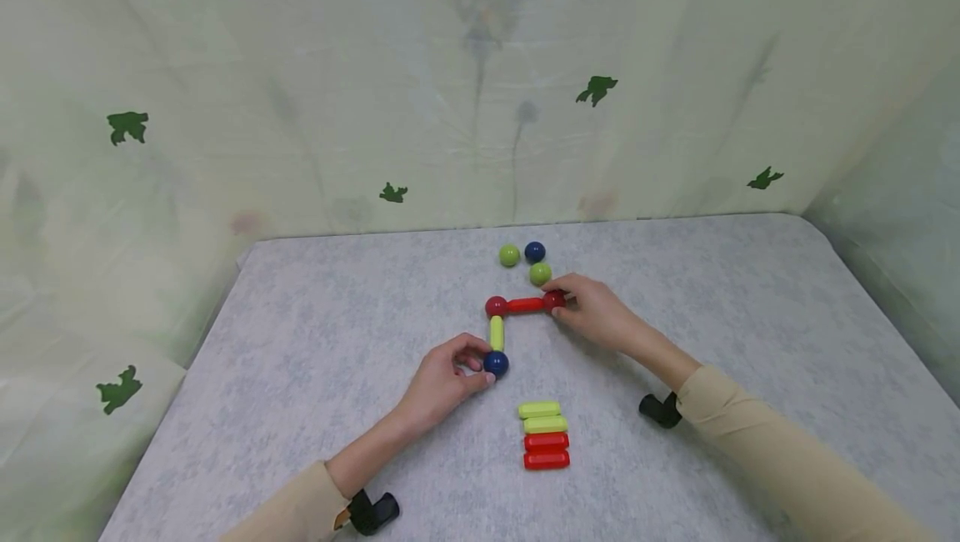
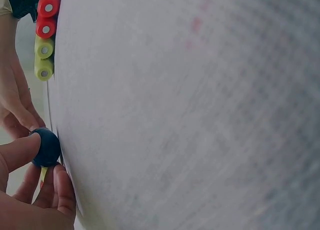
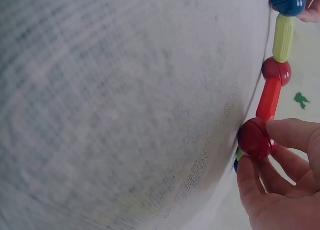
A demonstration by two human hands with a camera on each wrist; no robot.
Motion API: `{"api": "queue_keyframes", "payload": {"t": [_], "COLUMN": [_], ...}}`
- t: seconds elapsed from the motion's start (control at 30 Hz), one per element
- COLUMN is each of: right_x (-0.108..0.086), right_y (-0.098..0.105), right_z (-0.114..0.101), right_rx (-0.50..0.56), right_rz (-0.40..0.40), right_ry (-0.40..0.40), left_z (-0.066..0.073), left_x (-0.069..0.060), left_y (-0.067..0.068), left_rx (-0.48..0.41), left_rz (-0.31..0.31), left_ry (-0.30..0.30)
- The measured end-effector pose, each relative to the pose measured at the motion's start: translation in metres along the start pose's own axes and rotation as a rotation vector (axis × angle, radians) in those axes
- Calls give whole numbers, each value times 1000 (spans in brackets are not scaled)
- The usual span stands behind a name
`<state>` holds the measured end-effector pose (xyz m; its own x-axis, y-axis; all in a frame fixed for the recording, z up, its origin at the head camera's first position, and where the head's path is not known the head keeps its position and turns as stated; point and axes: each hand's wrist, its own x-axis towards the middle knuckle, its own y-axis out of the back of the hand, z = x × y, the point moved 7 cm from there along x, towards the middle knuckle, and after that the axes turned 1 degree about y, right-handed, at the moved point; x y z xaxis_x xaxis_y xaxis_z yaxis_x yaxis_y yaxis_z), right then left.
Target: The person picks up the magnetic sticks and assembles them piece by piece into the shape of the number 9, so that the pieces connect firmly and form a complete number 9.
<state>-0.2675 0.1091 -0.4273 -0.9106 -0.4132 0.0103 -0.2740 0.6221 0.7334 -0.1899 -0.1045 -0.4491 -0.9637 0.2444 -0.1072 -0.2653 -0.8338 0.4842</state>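
An L-shaped chain lies on the table. Its near end is a blue ball (image 1: 496, 363), joined by a yellow-green rod (image 1: 497, 333) to a red ball (image 1: 496, 307); a red rod (image 1: 524, 305) runs right from there to another red ball (image 3: 256, 138). The left hand (image 1: 442, 379) pinches the blue ball between thumb and fingers, also visible in the left wrist view. At the chain's right end, the right hand (image 1: 600, 317) grips the second red ball, with thumb and fingertips around it in the right wrist view.
Beyond the chain sit two green balls (image 1: 509, 255) and a dark blue ball (image 1: 535, 252). Nearer the person, two yellow-green rods (image 1: 539, 409) and two red rods (image 1: 547, 460) lie in a stack-like row. A patterned cloth (image 1: 315, 108) hangs behind the table.
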Motion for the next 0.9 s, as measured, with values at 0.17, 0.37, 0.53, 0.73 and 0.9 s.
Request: {"api": "queue_keyframes", "payload": {"t": [0.17, 0.37, 0.53, 0.73, 0.9], "right_x": [-2, -6, -9, -17, -32], "right_y": [0, -2, -3, 2, 7], "right_z": [1, 2, 3, -4, -14], "right_rx": [2, 8, 23, 10, -36], "right_rz": [8, 11, 16, 66, 94], "right_ry": [-7, -12, -7, 63, 108], "left_z": [0, 0, 0, 0, 0], "left_x": [0, 0, 0, 0, 0], "left_y": [0, 0, 0, 0, 0], "left_rx": [0, 2, 6, 4, 3], "left_rz": [5, 8, 9, 5, 5], "left_ry": [-7, -5, -6, -8, -4]}}
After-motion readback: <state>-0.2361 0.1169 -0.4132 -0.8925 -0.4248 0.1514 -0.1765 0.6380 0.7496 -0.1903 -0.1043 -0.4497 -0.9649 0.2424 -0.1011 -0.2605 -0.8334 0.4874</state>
